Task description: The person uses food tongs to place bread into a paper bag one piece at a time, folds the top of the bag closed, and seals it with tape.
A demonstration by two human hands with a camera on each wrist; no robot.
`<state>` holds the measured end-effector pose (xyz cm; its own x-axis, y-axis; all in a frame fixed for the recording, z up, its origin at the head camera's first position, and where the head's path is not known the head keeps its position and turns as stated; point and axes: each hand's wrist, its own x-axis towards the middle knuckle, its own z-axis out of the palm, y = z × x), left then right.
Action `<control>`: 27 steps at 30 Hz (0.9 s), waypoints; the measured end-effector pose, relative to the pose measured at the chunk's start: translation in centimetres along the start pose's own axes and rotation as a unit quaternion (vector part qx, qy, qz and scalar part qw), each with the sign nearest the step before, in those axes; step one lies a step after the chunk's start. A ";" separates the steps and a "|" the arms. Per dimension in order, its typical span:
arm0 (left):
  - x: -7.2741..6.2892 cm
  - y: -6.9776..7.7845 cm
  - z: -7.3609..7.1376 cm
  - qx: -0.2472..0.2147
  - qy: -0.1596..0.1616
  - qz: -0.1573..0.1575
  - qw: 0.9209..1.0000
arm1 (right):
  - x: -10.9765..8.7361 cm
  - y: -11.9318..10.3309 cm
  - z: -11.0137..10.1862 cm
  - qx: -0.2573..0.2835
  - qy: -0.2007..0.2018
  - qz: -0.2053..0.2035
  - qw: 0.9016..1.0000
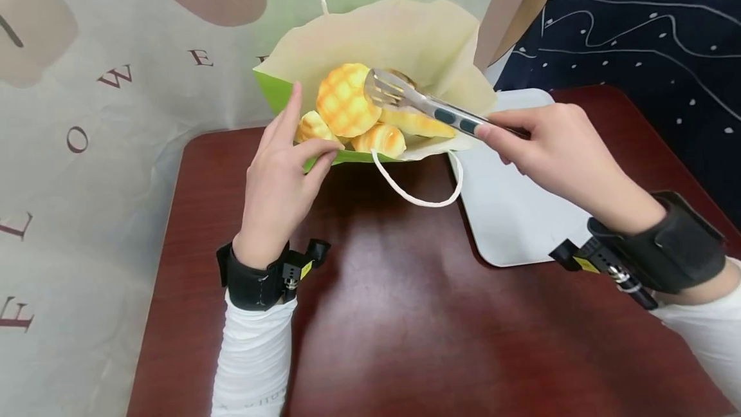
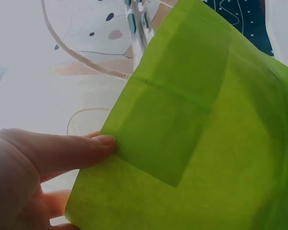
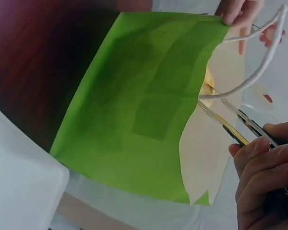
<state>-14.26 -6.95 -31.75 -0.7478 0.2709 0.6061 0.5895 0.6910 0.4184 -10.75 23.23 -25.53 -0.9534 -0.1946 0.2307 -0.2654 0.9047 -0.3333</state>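
A green paper bag [image 1: 272, 89] with a cream inside stands with its mouth spread at the table's far edge. My left hand [image 1: 278, 172] pinches the near rim at its left, thumb on the green outer face in the left wrist view. Inside lie a round bun with a criss-cross top [image 1: 345, 105], two small rolls, one at the left [image 1: 314, 126] and one in front [image 1: 379, 140], and a longer bread [image 1: 419, 124]. My right hand [image 1: 544, 140] grips metal tongs [image 1: 442, 113] by the handle. Their slotted head overlaps the bun's right edge, partly hiding a browner piece behind.
A white tray [image 1: 521, 217] lies on the dark red table [image 1: 376, 307], right of the bag. The near rope handle [image 1: 418, 201] loops toward me. Behind hangs a pale lettered cloth [image 1: 116, 179]; a dark blue patterned cloth [image 1: 637, 37] and a brown panel [image 1: 515, 5] are at right.
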 end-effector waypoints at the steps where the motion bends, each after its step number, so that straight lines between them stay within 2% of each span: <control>1: 0.0 -0.1 0.0 -0.001 0.000 0.000 1.000 | 0.4 -0.2 0.1 -0.004 0.005 -0.006 1.000; 4: -0.1 -0.2 0.0 -0.001 0.002 -0.002 1.000 | 1.4 -0.5 0.4 -0.012 0.010 -0.013 1.000; 10: -0.1 -0.3 0.0 0.002 0.009 -0.003 1.000 | 2.5 -0.4 1.0 -0.001 -0.003 0.006 1.000; 15: -0.4 -0.3 -0.2 0.004 0.008 -0.010 1.000 | 2.4 -0.4 1.6 -0.008 0.022 -0.001 1.000; 18: -0.4 -0.4 -0.4 0.007 0.010 -0.014 1.000 | 2.0 -0.3 1.8 0.005 0.045 0.000 0.999; 21: -0.3 -0.6 -0.4 0.007 0.018 -0.011 1.000 | 1.3 -0.2 1.5 0.053 0.070 0.018 0.996; 24: -0.2 -0.9 0.1 0.002 0.028 -0.009 1.000 | -0.1 0.2 1.4 0.104 0.104 0.046 0.988; 27: -0.1 -1.3 1.2 -0.007 0.027 -0.022 0.999 | -2.3 1.0 1.6 0.143 0.140 0.063 0.978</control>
<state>-15.28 -7.08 -33.17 -0.7551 0.2041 0.6230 0.5614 0.6921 0.4537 -9.03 23.99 -27.82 -0.9151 0.0586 0.3988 -0.2160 0.7640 -0.6080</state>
